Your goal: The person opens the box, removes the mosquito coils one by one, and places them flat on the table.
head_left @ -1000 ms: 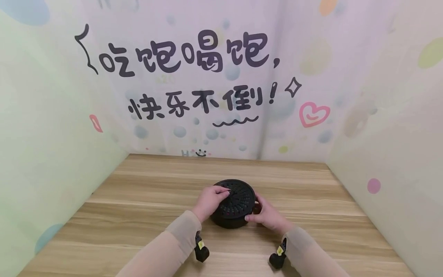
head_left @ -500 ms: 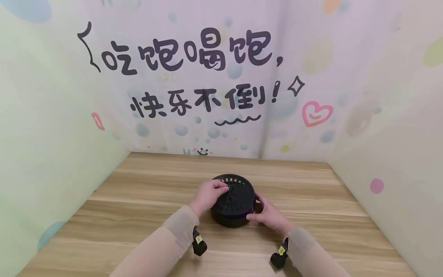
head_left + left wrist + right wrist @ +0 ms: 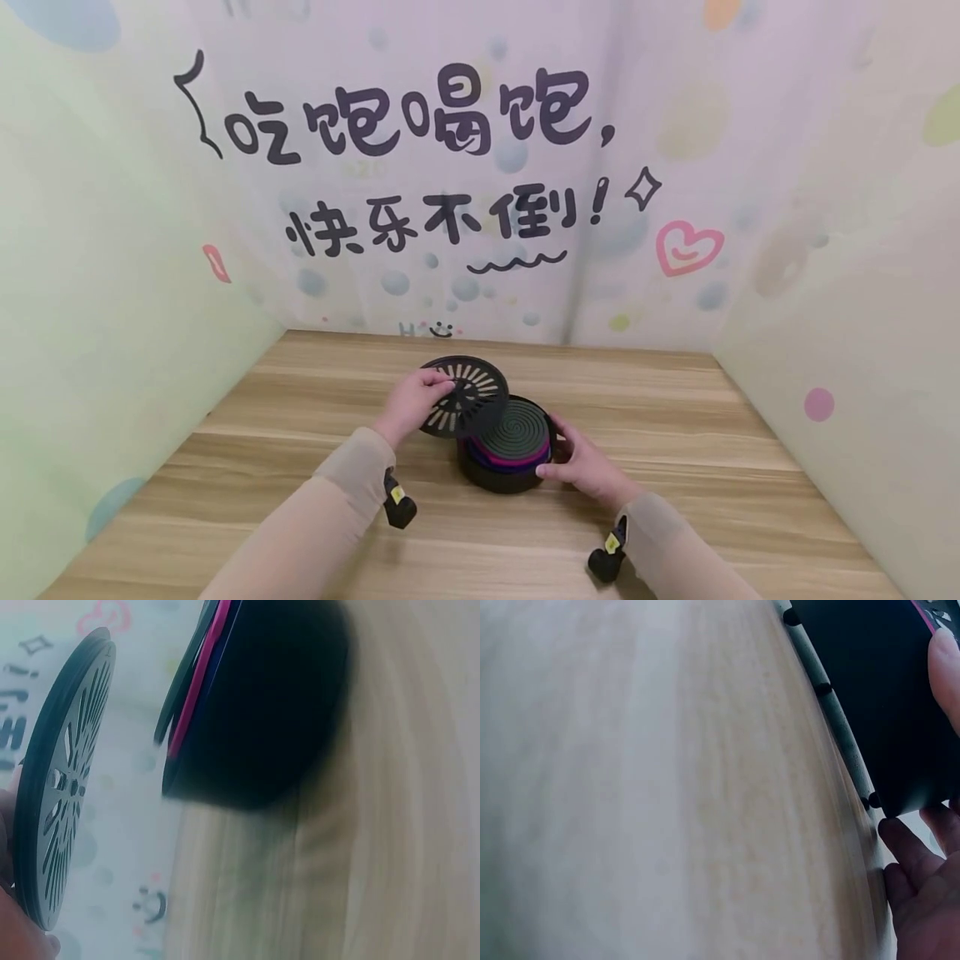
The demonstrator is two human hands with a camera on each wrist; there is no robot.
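A round black mosquito coil holder [image 3: 498, 479] stands on the table in the head view. Its slotted black lid [image 3: 489, 410] is raised and off to the left, tilted, still overlapping the holder's left edge from above. My left hand [image 3: 407, 407] pinches the lid near its centre. Inside the holder a dark green spiral coil [image 3: 517, 427] lies on top, with pink and blue-purple layers [image 3: 196, 686] under it. On the holder's right side, my right hand [image 3: 588, 471] grips the wall between thumb and fingers. Small round feet [image 3: 823, 688] show at its base in the right wrist view.
The wood-grain table [image 3: 300, 400] stretches to a printed back curtain [image 3: 375, 292], with pale side panels at left and right. Black camera mounts [image 3: 401, 504] hang below both sleeves.
My left hand has lifted the lid off the holder and carried it left and slightly away, so the green coil now shows. My right hand has stayed on the holder.
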